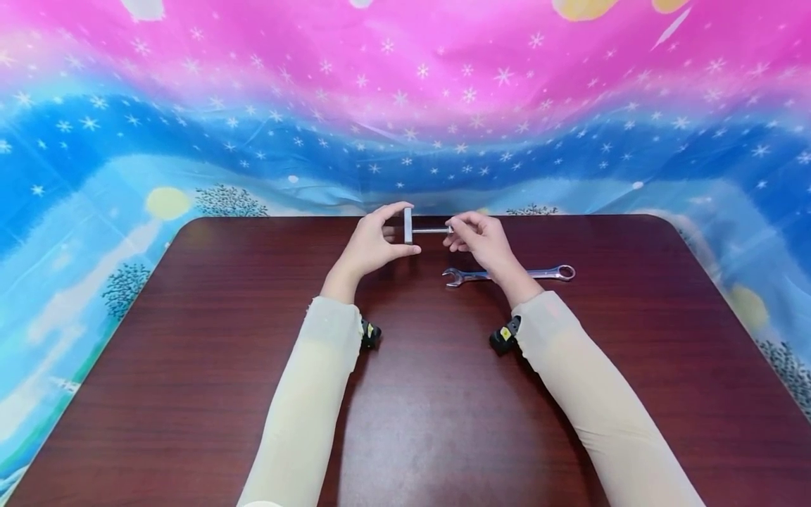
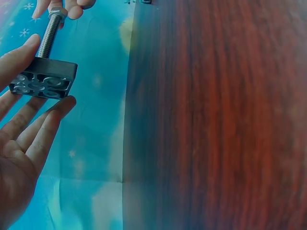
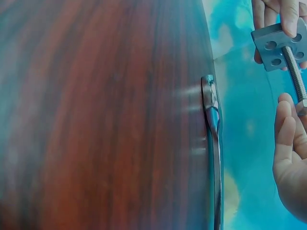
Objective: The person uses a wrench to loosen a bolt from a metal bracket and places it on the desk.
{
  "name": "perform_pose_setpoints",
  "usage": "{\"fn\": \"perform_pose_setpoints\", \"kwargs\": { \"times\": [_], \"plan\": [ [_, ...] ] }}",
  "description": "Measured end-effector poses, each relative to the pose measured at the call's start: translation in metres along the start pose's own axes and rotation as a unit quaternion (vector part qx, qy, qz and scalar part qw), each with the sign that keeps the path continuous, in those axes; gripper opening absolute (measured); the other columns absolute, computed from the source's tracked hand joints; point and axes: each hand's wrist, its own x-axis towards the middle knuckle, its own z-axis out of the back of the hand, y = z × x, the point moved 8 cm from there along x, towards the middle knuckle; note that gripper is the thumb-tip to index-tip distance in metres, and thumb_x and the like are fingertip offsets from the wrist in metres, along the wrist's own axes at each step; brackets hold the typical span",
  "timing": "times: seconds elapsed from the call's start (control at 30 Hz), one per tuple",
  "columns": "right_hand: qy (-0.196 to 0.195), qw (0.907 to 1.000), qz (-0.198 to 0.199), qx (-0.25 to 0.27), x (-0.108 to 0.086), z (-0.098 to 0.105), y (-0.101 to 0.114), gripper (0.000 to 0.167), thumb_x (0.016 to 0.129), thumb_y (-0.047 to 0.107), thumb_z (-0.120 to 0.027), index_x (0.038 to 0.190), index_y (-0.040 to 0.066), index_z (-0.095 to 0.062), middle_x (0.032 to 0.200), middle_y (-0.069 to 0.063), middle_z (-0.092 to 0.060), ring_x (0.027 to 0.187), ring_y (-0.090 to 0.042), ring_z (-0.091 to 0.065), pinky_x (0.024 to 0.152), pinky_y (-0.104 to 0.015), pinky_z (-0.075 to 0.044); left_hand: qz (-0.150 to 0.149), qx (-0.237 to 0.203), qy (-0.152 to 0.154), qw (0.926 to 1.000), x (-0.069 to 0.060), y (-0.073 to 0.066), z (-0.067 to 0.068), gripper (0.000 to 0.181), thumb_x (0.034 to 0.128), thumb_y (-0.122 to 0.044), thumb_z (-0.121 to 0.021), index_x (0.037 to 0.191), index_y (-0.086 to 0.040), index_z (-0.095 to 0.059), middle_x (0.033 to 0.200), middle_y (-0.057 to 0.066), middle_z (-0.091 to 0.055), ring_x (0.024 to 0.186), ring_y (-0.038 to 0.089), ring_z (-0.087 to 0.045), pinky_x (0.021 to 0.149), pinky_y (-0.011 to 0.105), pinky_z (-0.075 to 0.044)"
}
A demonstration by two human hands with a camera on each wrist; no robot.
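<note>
My left hand (image 1: 367, 245) holds a small square metal block (image 1: 408, 225) by its edges, thumb on one side and fingers on the other. Round holes show on the block's face in the right wrist view. A long threaded bolt (image 1: 431, 230) stands out from the middle of the block toward the right. At its far end, my right hand (image 1: 486, 243) pinches the hexagonal head (image 3: 301, 106) between thumb and fingers. Block and bolt are held up above the table's far part. How deep the bolt sits in the block is hidden.
A combination wrench (image 1: 475, 275) lies on the dark wooden table (image 1: 412, 422), partly under my right wrist, its open end to the left. Behind the table's far edge hangs a pink and blue patterned cloth (image 1: 405, 105).
</note>
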Motion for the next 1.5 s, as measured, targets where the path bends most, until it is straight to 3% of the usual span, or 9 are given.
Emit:
{"fn": "perform_pose_setpoints", "kwargs": {
  "times": [0.17, 0.33, 0.47, 0.57, 0.77, 1.03, 1.13, 1.3, 1.5],
  "plan": [
    [-0.005, 1.0, 0.005, -0.003, 0.0, -0.001, -0.001, 0.035, 0.101, 0.018, -0.058, 0.116, -0.014, -0.06, 0.071, 0.003, -0.067, 0.066, -0.013, -0.065, 0.066, -0.022, -0.057, 0.005, 0.001, 0.008, 1.0, -0.001, 0.002, -0.003, 0.076, 0.0767, -0.02, -0.087, 0.144, -0.018, -0.051, 0.15, 0.007, -0.047, 0.118, 0.033, -0.065, 0.1, 0.039, -0.055],
    [0.002, 0.9995, 0.02, -0.022, -0.002, -0.003, 0.004, 0.025, 0.096, 0.002, -0.062, 0.118, -0.009, -0.061, 0.1, -0.014, -0.068, 0.081, -0.014, -0.063, 0.076, -0.023, -0.056, 0.009, 0.007, 0.003, 0.9999, -0.002, 0.003, -0.002, 0.076, 0.0779, -0.02, -0.086, 0.144, -0.018, -0.05, 0.151, 0.006, -0.046, 0.119, 0.033, -0.065, 0.101, 0.04, -0.055],
    [0.014, 0.9989, 0.031, -0.034, -0.003, -0.005, 0.008, 0.028, 0.094, 0.0, -0.063, 0.121, -0.003, -0.062, 0.112, -0.01, -0.064, 0.087, -0.012, -0.061, 0.083, -0.025, -0.056, 0.009, 0.002, -0.004, 0.9999, -0.003, 0.004, 0.0, 0.075, 0.0784, -0.02, -0.086, 0.145, -0.02, -0.05, 0.15, 0.004, -0.047, 0.119, 0.033, -0.064, 0.101, 0.04, -0.054],
    [0.01, 0.9993, 0.027, -0.025, -0.002, -0.003, 0.007, 0.027, 0.096, 0.01, -0.064, 0.121, 0.0, -0.063, 0.105, -0.007, -0.067, 0.086, -0.013, -0.065, 0.086, -0.034, -0.058, 0.009, 0.0, -0.005, 1.0, -0.004, 0.004, 0.001, 0.074, 0.078, -0.02, -0.086, 0.144, -0.022, -0.051, 0.15, 0.004, -0.047, 0.119, 0.032, -0.065, 0.101, 0.039, -0.054],
    [0.012, 0.9981, 0.03, -0.053, 0.0, -0.004, 0.004, 0.035, 0.101, 0.024, -0.06, 0.117, -0.006, -0.065, 0.09, -0.021, -0.071, 0.069, -0.012, -0.066, 0.08, -0.045, -0.059, 0.009, -0.008, 0.003, 0.9999, -0.005, 0.003, -0.001, 0.073, 0.0778, -0.018, -0.086, 0.142, -0.024, -0.052, 0.151, 0.005, -0.046, 0.119, 0.032, -0.065, 0.101, 0.04, -0.054],
    [0.014, 0.9992, 0.001, -0.037, 0.004, -0.006, 0.001, 0.04, 0.105, 0.025, -0.051, 0.116, -0.011, -0.064, 0.066, 0.004, -0.065, 0.059, -0.009, -0.06, 0.064, -0.027, -0.056, 0.002, 0.0, 0.003, 1.0, 0.0, 0.002, -0.003, 0.074, 0.078, -0.021, -0.086, 0.144, -0.02, -0.052, 0.152, 0.005, -0.046, 0.118, 0.033, -0.065, 0.101, 0.039, -0.055],
    [0.018, 0.9995, -0.001, -0.025, 0.006, -0.005, 0.002, 0.033, 0.103, 0.017, -0.054, 0.122, -0.009, -0.062, 0.079, -0.002, -0.069, 0.071, -0.018, -0.065, 0.074, -0.032, -0.058, 0.001, -0.005, 0.0, 1.0, 0.003, 0.002, -0.002, 0.074, 0.0781, -0.019, -0.086, 0.144, -0.018, -0.052, 0.15, 0.006, -0.047, 0.118, 0.033, -0.066, 0.1, 0.039, -0.055],
    [0.028, 0.9964, 0.016, -0.078, 0.01, -0.008, 0.008, 0.029, 0.098, 0.002, -0.058, 0.127, -0.001, -0.061, 0.118, -0.019, -0.066, 0.095, -0.027, -0.066, 0.095, -0.044, -0.055, 0.014, -0.02, -0.009, 0.9997, 0.005, 0.008, -0.001, 0.074, 0.0785, -0.018, -0.086, 0.144, -0.017, -0.051, 0.146, 0.005, -0.051, 0.117, 0.032, -0.066, 0.099, 0.039, -0.056],
    [0.022, 0.9956, 0.01, -0.091, 0.012, 0.0, 0.011, 0.03, 0.098, 0.009, -0.061, 0.127, 0.0, -0.062, 0.114, -0.02, -0.069, 0.087, -0.014, -0.069, 0.095, -0.042, -0.056, 0.012, -0.016, -0.007, 0.9998, 0.005, 0.008, -0.001, 0.076, 0.0783, -0.02, -0.086, 0.145, -0.017, -0.05, 0.146, 0.005, -0.05, 0.118, 0.032, -0.066, 0.099, 0.04, -0.055]
  ]
}}
